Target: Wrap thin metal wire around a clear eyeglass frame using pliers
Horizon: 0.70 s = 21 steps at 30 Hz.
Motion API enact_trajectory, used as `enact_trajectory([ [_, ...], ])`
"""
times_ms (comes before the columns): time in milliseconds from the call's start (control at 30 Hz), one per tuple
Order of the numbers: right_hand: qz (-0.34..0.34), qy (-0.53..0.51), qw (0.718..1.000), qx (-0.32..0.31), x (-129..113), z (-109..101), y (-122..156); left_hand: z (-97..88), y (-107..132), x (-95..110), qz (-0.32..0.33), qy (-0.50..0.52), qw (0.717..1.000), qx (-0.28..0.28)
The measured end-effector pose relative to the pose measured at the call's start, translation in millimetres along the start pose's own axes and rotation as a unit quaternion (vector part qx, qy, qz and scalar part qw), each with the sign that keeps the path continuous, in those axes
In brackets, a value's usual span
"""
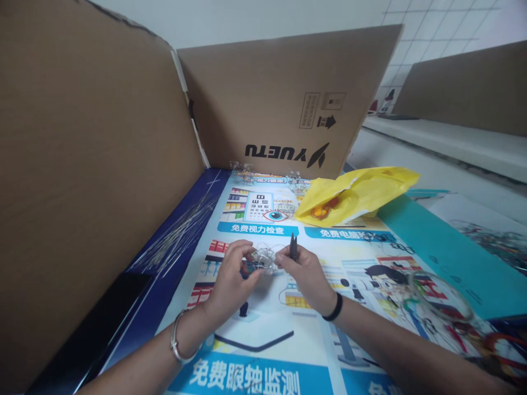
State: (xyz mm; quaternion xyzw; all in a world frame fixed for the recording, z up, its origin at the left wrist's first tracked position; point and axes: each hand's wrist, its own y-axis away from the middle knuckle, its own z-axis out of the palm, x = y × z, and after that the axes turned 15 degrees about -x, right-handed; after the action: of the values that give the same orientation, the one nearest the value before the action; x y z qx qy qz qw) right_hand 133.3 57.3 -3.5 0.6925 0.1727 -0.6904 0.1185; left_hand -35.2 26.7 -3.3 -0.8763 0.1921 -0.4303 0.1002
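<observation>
Nearby, yellow wrapping (379, 189) lies beyond the wire bundle (267, 261).

I've got both arms in view from my remote stn — L forearm (140, 356) in from bottom L, R forearm (387, 337) from bottom R, both angled inward. L hand (228, 280): curved like a C, thumb (252, 281) low, fingers (239, 248) arched above, tips twd R. R hand (309, 277) opp., approx. same ht. — thumb fwd at the fingertips, other fingers curled in. Hands v. close, palms apart.
</observation>
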Motion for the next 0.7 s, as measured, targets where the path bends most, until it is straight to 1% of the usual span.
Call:
enact_trajectory([
  [233, -0.003, 0.024, 1.0, -0.014, -1.5, 2.5, 2.5, -2.3, 0.3, 8.5, -0.007, 0.001, 1.0, 0.002],
  [333, -0.004, 0.034, 0.999, -0.014, -1.2, 3.1, 4.0, -1.9, 0.7, 8.5, -0.011, 0.011, 1.0, 0.007],
  [533, -0.003, 0.048, 0.999, -0.023, 0.0, 5.3, 7.0, 1.0, 2.3, 5.6, -0.033, -0.018, 0.999, 0.029],
  [700, -0.006, 0.046, 0.998, -0.036, 0.0, 6.2, 9.0, 1.9, 2.6, 7.5, -0.052, -0.031, 0.997, 0.044],
])
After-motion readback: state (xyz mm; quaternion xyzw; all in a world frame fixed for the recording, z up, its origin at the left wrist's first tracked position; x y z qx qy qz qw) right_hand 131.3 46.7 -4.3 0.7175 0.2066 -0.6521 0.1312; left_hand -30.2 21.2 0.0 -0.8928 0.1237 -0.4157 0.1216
